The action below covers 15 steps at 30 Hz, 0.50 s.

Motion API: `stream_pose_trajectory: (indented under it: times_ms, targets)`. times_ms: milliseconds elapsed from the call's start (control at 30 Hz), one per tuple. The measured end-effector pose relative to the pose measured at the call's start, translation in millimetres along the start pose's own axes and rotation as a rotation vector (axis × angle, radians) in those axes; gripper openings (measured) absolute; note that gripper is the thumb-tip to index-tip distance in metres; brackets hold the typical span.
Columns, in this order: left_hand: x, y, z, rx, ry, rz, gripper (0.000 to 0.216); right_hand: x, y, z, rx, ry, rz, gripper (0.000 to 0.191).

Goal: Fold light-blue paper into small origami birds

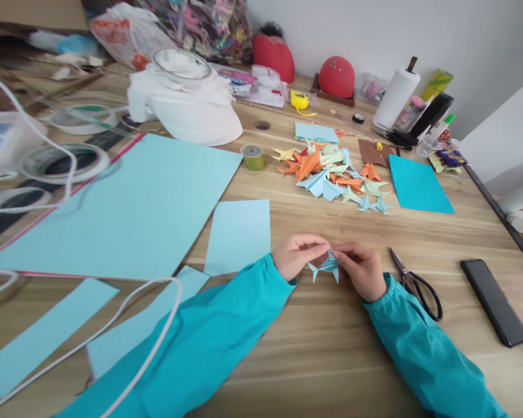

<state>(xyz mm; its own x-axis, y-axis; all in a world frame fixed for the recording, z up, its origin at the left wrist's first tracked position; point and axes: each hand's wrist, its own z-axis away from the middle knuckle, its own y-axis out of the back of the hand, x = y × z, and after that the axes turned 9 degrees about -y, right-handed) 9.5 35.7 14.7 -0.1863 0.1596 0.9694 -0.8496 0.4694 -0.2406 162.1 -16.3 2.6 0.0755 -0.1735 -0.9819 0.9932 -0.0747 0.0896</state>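
A small folded light-blue paper figure (329,265) with pointed tips is held between my two hands, just above the table. My left hand (298,255) pinches its upper left part between thumb and fingers. On the other side, my right hand (362,268) grips its upper right edge the same way. The fingers hide part of the figure's top. Behind my hands lies a pile of similar folded paper figures (316,168) in orange, yellow, green and blue. Black-handled scissors (414,281) rest to the right of my right hand.
A large light-blue sheet (139,203), a smaller sheet (243,235) and paper strips (47,337) lie leftward. A white cable (174,302) loops by my left sleeve. A thread spool (253,158), turquoise paper (421,184) and a phone (494,302) are on the table.
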Motion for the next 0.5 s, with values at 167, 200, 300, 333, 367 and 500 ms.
stream_pose_trajectory:
  times_ms: [167,200,300,333,367,500]
  targets:
    - [-0.7,2.5,-0.8,-0.054,0.059,-0.002,0.034,-3.8,1.3,-0.3,-0.033,-0.013,-0.016,0.022]
    - [-0.9,3.2,-0.9,-0.061,0.061,-0.008,0.033,-4.3,1.6,-0.4,-0.039,-0.015,-0.017,0.022]
    - [-1.3,4.8,-0.9,-0.073,0.061,-0.030,0.032,-6.0,2.3,-0.2,-0.038,-0.037,-0.016,0.024]
    - [-1.4,5.0,-0.8,-0.078,0.064,-0.038,0.032,-6.7,2.2,-0.1,-0.036,-0.047,-0.014,0.025]
    - [-1.5,5.1,-0.8,-0.085,0.068,-0.047,0.031,-7.5,2.0,0.1,-0.032,-0.059,-0.013,0.026]
    - [-2.2,4.0,-0.2,-0.099,0.075,-0.069,0.031,-10.1,1.0,0.4,-0.026,-0.107,-0.021,0.030]
